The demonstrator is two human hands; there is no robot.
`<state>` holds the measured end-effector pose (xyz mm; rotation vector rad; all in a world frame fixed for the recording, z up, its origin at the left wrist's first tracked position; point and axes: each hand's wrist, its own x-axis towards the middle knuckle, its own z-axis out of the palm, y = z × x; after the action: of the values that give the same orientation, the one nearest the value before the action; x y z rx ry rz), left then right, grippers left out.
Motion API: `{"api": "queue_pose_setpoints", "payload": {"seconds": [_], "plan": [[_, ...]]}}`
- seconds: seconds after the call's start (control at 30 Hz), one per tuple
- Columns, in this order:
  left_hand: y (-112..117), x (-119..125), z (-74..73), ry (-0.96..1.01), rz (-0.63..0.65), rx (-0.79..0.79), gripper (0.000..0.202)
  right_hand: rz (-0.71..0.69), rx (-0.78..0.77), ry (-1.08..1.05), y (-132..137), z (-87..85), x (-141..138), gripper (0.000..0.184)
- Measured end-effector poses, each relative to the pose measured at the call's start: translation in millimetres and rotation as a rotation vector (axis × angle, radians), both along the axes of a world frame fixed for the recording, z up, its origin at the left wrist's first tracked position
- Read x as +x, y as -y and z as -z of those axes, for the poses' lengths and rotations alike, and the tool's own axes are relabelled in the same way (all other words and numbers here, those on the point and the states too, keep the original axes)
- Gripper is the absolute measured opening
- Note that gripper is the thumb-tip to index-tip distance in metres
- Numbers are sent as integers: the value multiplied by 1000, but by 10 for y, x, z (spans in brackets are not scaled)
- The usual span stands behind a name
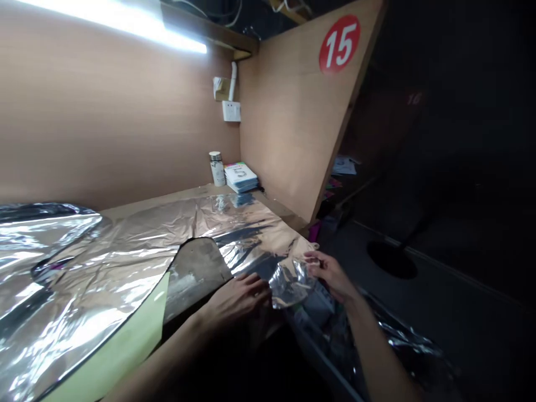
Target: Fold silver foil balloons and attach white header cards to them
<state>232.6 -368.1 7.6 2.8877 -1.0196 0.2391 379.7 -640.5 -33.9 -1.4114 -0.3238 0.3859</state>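
Note:
A large shiny silver foil sheet (pixel 154 229) lies wrinkled over the table, its right end hanging at the front corner. My right hand (pixel 330 273) pinches this end at its right edge, thumb and fingers closed on it. At the foil's near edge, my left hand (pixel 245 293) is closed with curled fingers; its fingertips are partly hidden where they meet the foil. A curved edge of the foil leaves bare a patch of grey tabletop (pixel 195 271) and a pale green sheet (pixel 129 335).
A white bottle (pixel 216 169) and a stack of booklets (pixel 240 176) stand in the back corner. A wooden partition (pixel 293 123) marked 15 rises at right. Below the table's right corner, a bin (pixel 322 357) holds items too dark to make out. More foil (pixel 37 223) lies at left.

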Motion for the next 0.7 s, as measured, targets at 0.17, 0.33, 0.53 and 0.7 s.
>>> {"api": "queue_pose_setpoints", "payload": {"seconds": [0.17,0.33,0.53,0.7], "plan": [[137,-132,-224,-131,-84,14,22,-75,12,-85,-79,-383,-23,35],[121,-28,-395,-276,-229,-315,22,-78,72,-140,-256,-560,43,13],[-4,181,-382,-222,-385,-470,14,-89,90,-155,-347,-755,122,12],[-111,358,-440,-235,-496,-585,12,-85,70,-174,-325,-798,178,27]]}}
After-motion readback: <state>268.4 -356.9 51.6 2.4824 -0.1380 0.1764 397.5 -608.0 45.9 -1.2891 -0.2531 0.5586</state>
